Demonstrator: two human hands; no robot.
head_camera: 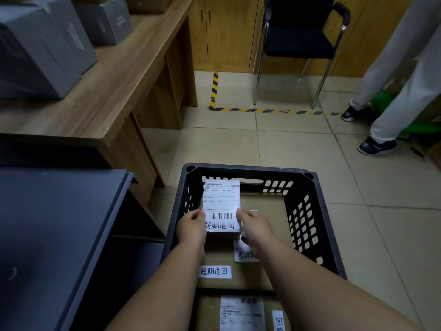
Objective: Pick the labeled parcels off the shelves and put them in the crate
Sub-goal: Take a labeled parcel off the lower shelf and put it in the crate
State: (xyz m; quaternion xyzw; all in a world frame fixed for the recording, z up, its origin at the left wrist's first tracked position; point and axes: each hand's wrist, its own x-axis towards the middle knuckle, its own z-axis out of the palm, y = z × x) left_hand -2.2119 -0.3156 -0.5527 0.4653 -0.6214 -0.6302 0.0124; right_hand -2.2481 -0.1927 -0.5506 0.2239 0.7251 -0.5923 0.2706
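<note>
Both hands are gripping a small white labeled parcel (221, 206) over the black crate (310, 225): left hand (192, 226) is pinching its left edge, right hand (256, 226) its right edge, fingers curled tight. Brown parcels (260, 211) are lying in the crate beneath it.

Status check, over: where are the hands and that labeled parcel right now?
Left hand and right hand both gripping small labeled parcel. Parcel inside black crate, above brown boxes already loaded. Nothing blocking.
</note>
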